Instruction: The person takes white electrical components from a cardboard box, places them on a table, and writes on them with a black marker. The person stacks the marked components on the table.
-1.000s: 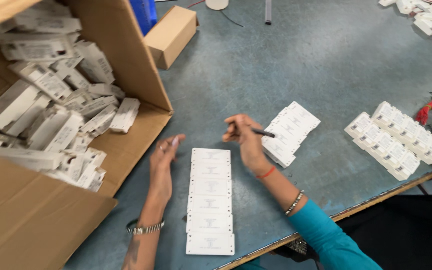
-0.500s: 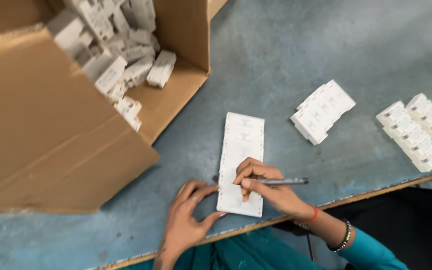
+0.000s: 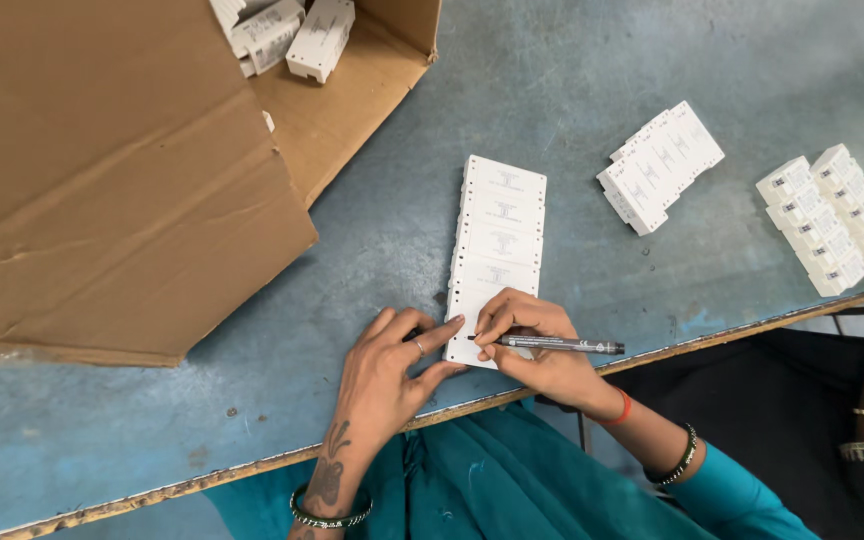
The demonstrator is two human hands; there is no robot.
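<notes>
Strip (image 3: 500,225): white units in a row, mid-table.
L hand (image 3: 389,370): open, fingers steadying strip's near end.
R hand (image 3: 535,347): clamped on pen (image 3: 562,345), tip at near end.
Box (image 3: 122,170): left of strip.

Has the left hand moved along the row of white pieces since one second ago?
Yes. The left hand moved down the row of white pieces, from beside its upper end to its near end, at the table edge.

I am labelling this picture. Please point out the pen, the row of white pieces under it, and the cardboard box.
pen (image 3: 562,345), head view, middle of its dark barrel.
row of white pieces (image 3: 500,220), head view, its flat top.
cardboard box (image 3: 102,190), head view, its big flap.
</notes>
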